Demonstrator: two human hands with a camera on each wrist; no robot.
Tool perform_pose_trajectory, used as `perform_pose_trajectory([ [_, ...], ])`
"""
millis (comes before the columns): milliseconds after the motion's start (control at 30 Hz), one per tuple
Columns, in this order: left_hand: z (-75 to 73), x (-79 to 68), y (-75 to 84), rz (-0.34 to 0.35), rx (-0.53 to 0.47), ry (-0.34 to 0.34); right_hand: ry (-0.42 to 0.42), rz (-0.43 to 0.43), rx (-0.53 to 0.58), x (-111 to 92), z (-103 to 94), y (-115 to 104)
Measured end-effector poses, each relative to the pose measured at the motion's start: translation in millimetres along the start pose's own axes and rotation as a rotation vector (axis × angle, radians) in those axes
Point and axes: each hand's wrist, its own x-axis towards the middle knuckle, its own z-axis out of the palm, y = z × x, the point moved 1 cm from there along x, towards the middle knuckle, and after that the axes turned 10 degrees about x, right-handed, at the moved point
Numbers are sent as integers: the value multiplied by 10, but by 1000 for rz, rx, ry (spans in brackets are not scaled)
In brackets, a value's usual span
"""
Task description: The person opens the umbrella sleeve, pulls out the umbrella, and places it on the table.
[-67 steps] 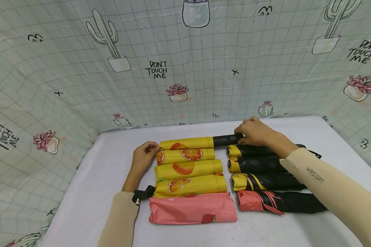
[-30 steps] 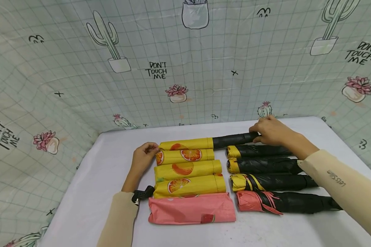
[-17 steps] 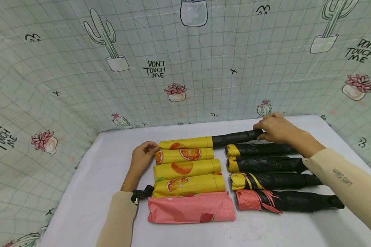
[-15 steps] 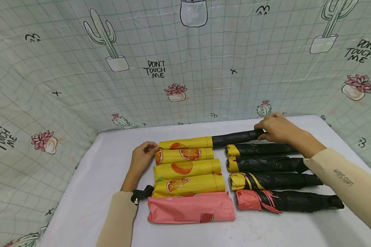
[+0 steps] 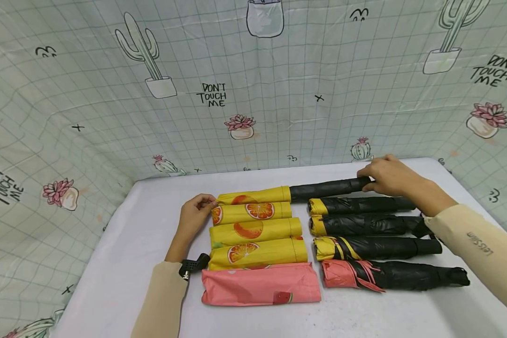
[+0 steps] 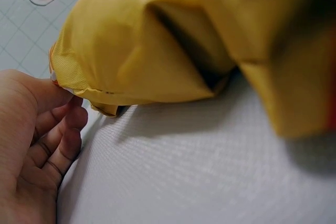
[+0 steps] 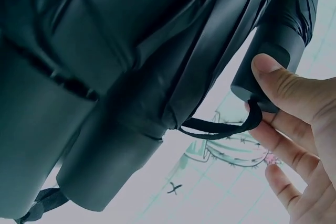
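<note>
In the head view, my left hand (image 5: 193, 215) pinches the left end of the farthest yellow fruit-print umbrella sleeve (image 5: 262, 195); the left wrist view shows thumb and fingers on its edge. A black folded umbrella (image 5: 327, 188) sticks out of that sleeve's right end. Its remaining part is hidden inside. At the umbrella's far end, my right hand (image 5: 390, 176) grips the handle (image 7: 257, 77), thumb pressed on it, with a black wrist strap (image 7: 226, 129) hanging loose from it.
Three more yellow sleeves (image 5: 245, 254) and a pink sleeve (image 5: 241, 287) lie stacked nearer me. To their right rest several folded umbrellas, including a black-and-yellow one (image 5: 384, 248) and a black-and-pink one (image 5: 405, 275). A white table (image 5: 160, 211) meets a cactus-print cloth (image 5: 287, 94) behind.
My right hand has moved rightward, drawing the black umbrella farther out of the yellow sleeve. The left hand has stayed on the sleeve's left end.
</note>
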Motion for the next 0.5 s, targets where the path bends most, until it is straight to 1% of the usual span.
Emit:
perform_pose_trajectory([
  [233, 5, -13, 12, -6, -7, -5, 4, -4, -11, -59, -10, 64],
  [500, 1, -3, 4, 5, 8, -3, -24, 44, -3, -167, -4, 204],
])
